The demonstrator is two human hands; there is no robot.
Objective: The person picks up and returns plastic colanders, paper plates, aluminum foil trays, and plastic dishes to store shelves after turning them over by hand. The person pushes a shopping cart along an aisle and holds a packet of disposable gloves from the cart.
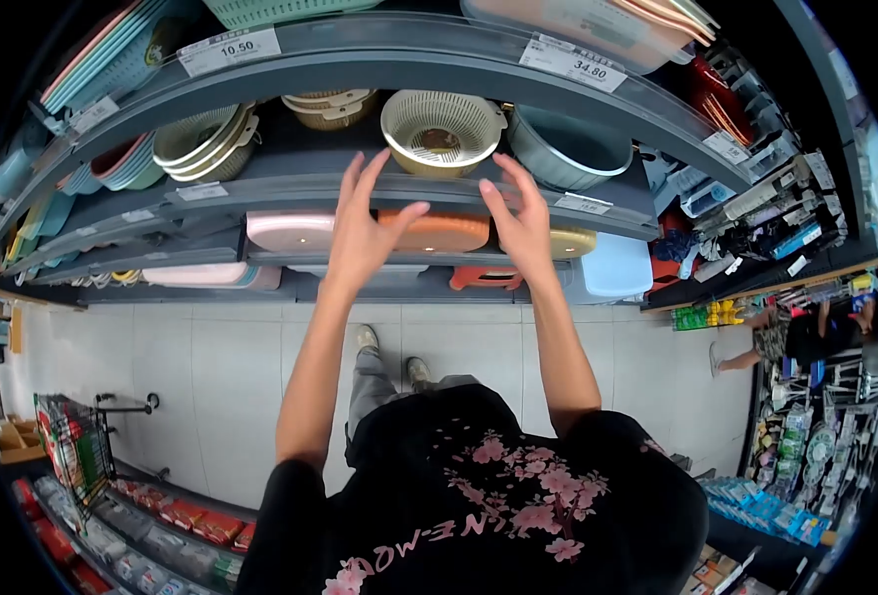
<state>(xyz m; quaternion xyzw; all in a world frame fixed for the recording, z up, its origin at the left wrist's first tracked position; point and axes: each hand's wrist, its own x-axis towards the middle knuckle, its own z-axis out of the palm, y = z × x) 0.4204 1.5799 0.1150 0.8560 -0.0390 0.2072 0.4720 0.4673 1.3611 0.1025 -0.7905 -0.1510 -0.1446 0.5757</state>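
Observation:
A cream colander set in a yellowish basin [441, 131] sits at the front of the middle shelf. On its left side my left hand [368, 223] is held up with fingers spread, near the rim. My right hand [520, 213] is raised on the other side, thumb and fingers apart. Both hands look free of any object; whether the fingertips touch the basin I cannot tell. A grey-blue basin [570, 149] stands just right of the colander. Behind and to the left are more stacked colanders [328, 107] and another cream stack [206, 144].
The upper shelf edge [379, 69] with price tags [229, 52] overhangs the colanders. Below are pink and orange basins [439, 233] and a light blue lid-like item [618, 263]. A shopping cart [72, 446] stands at left behind. Another person [806, 332] is at far right.

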